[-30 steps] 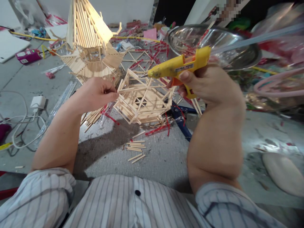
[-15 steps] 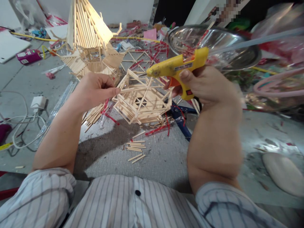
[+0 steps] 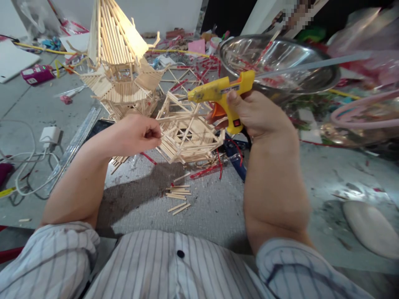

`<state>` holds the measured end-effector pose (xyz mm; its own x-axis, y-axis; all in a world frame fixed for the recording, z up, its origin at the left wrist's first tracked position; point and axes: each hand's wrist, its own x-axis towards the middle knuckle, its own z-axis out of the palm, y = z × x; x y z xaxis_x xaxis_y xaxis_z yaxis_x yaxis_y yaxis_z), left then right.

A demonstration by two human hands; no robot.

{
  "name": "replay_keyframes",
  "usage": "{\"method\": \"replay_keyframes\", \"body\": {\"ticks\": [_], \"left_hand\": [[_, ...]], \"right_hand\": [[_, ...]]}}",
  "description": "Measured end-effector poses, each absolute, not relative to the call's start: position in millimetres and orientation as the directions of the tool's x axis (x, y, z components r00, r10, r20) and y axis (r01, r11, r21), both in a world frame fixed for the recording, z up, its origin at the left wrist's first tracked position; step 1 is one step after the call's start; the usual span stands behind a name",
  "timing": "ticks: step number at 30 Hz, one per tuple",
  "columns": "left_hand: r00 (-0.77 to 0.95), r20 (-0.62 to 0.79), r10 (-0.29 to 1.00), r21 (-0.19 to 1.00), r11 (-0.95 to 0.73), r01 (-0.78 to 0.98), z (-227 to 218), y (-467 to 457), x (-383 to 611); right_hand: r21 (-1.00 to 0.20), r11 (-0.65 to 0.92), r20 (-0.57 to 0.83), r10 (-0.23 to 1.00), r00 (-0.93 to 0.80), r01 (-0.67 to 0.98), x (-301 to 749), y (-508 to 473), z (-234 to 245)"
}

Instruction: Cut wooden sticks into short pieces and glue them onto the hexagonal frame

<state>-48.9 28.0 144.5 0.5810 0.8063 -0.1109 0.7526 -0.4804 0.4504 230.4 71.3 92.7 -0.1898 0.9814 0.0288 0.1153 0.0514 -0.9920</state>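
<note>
My right hand is wrapped around a yellow hot glue gun, fingers at its orange trigger. The gun's nozzle points left, over the back rim of a hexagonal frame of wooden sticks. A translucent glue stick juts out of the gun's rear. At the frame's left side my left hand is closed, thumb and fingers pinched against its edge; the fingertips partly hide the contact. The frame has crossed sticks on top and rests on the grey table. Behind my left hand stands a tiered stick pagoda.
Short cut sticks lie in front of the frame. Blue-handled pliers are partly under my right forearm. A metal bowl with red-and-clear scraps stands back right. At left are a white charger with cables and a purple device.
My left hand has shifted down and slightly right along the frame's left side, its fingers curling more. The glue gun in my right hand has moved left and slightly down.
</note>
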Motion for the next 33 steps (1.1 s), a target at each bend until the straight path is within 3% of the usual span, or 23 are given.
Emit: {"method": "replay_keyframes", "body": {"ticks": [12, 33], "left_hand": [[0.651, -0.221, 0.726, 0.331, -0.572, 0.751, 125, 18, -20], [0.618, -0.163, 0.769, 0.23, -0.579, 0.782, 114, 24, -20]], "right_hand": [[-0.994, 0.055, 0.039, 0.986, -0.164, 0.095, 228, 68, 97], [-0.998, -0.064, -0.065, 0.983, -0.174, 0.014, 219, 70, 96]]}}
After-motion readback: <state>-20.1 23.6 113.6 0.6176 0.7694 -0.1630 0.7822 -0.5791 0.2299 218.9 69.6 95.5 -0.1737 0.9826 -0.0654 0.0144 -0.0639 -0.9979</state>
